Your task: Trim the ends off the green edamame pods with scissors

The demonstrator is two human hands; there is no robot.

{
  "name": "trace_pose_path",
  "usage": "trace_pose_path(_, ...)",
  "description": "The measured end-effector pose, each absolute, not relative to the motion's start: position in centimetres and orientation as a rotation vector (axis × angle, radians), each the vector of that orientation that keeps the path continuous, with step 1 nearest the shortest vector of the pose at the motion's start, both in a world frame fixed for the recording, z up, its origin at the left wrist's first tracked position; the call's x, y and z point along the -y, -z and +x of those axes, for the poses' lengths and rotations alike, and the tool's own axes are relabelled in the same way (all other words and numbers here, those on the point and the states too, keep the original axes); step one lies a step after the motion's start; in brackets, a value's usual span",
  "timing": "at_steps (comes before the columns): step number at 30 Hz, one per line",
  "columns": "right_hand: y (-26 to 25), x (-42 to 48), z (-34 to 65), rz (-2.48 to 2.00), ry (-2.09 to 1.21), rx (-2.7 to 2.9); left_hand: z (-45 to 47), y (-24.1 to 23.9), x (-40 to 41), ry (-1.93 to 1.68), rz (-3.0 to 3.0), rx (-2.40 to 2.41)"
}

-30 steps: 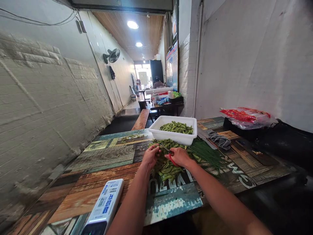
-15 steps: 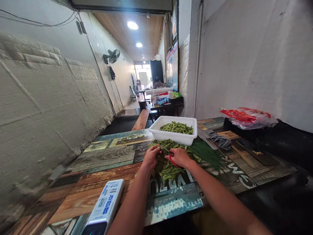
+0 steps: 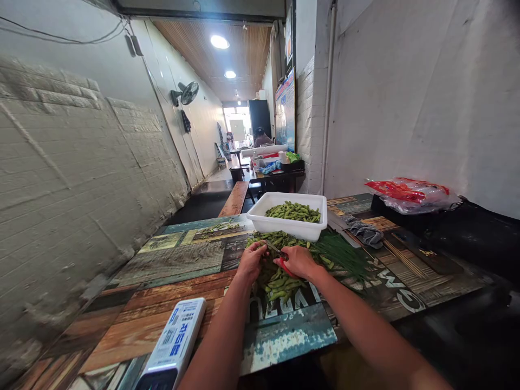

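Note:
My right hand (image 3: pixel 299 261) grips a pair of scissors (image 3: pixel 286 268) by the red handles. The blades point left, toward the fingertips of my left hand (image 3: pixel 252 260). Those fingertips are pinched on what looks like an edamame pod, small and mostly covered by the fingers. Under and around both hands lies a loose pile of green edamame pods (image 3: pixel 281 286) on the table. Just behind the pile stands a white plastic tub (image 3: pixel 288 230) with more pods (image 3: pixel 294 212) in it.
Long green stalks (image 3: pixel 343 257) lie right of the pile, near a grey cloth (image 3: pixel 363 232) and thin wooden skewers (image 3: pixel 406 259). A white box (image 3: pixel 179 333) sits at the front left. Bagged goods (image 3: pixel 412 194) rest at the right. Pod scraps (image 3: pixel 217 230) lie left of the tub.
Both hands stay in nearly the same place over the pile. The scissor blades show a little more plainly between them now.

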State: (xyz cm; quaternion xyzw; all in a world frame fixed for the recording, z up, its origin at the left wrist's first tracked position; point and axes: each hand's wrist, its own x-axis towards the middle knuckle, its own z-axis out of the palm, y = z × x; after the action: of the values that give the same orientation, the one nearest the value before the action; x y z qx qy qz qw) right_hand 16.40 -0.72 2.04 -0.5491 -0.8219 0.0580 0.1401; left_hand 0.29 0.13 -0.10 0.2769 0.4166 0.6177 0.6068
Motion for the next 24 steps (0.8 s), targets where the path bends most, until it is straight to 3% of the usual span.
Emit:
trace_pose_path(10, -1.0, -0.7, 16.5, -1.332, -0.58, 2.127, 0.0, -0.5, 0.0, -1.468, 0.518, -0.844)
trace_pose_path(24, -1.0, -0.6, 16.5, -1.217, -0.727, 2.07, 0.3, -0.9, 0.2, -1.42, 0.496, -0.711)
